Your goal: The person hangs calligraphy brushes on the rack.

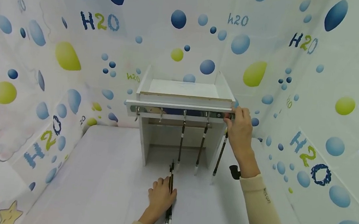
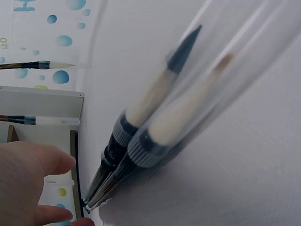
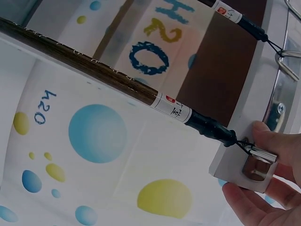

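My right hand (image 1: 241, 131) grips the right end of the white hook rail (image 1: 128, 108), its thumb near the endmost hook (image 3: 262, 153). From that hook a dark-handled calligraphy brush (image 3: 175, 108) hangs by a black cord loop. Two more brushes, a middle brush (image 1: 201, 147) and a left brush (image 1: 181, 141), hang farther along. Beside a pair of brushes (image 1: 171, 171) lying on the table rests my left hand (image 1: 161, 194). In the left wrist view its fingers are spread apart from these brushes (image 2: 153, 96), whose tips sit in clear sleeves.
A white shelf unit (image 1: 142, 141) with an open top tray (image 1: 185, 89) carries the rail. Bare hooks (image 1: 161, 114) are on the rail's left part. The white table (image 1: 103, 177) meets printed sheets on three sides.
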`<action>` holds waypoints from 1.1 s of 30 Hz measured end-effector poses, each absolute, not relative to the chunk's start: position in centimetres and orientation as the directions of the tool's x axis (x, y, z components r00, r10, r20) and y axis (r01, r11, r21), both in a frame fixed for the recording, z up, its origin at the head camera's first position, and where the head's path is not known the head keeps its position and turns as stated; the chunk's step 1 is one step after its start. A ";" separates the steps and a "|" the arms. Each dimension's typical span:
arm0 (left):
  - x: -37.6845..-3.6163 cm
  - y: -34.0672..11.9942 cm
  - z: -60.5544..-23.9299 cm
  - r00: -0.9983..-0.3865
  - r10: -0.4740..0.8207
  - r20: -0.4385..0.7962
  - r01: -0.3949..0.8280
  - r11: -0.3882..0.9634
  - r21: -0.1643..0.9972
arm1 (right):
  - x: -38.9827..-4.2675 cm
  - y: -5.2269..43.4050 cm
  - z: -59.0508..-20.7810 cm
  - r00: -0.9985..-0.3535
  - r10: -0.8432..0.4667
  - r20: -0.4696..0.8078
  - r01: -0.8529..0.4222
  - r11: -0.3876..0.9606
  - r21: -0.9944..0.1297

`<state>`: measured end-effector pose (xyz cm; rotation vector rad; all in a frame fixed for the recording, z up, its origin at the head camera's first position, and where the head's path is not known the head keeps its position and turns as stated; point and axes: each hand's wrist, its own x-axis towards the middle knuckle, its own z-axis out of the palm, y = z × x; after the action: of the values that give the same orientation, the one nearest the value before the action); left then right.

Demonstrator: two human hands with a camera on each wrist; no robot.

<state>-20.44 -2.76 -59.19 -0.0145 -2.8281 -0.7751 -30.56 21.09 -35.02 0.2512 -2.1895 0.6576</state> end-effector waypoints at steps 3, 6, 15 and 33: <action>-20.8 -2.6 -59.3 -0.976 -0.053 0.210 0.063 0.857 0.512 | -30.6 21.1 -34.9 -0.653 0.046 0.756 -0.380 0.844 -0.379; -20.9 -2.5 -59.3 -0.977 -0.056 0.207 0.059 0.857 0.512 | -30.6 21.1 -34.9 -0.658 0.049 0.752 -0.377 0.843 -0.385; -20.8 -2.4 -59.7 -0.977 -0.062 0.204 0.050 0.866 0.498 | -30.5 21.0 -35.0 -0.667 0.045 0.743 -0.373 0.843 -0.387; -21.5 -1.9 -59.9 -0.994 -0.093 0.059 -0.035 0.773 0.633 | -30.5 20.9 -34.8 -0.672 0.057 0.738 -0.369 0.839 -0.400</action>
<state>-21.50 -1.92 -59.87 0.1040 -2.8756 -1.0236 -30.53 20.88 -34.82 0.2263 -2.2161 0.6828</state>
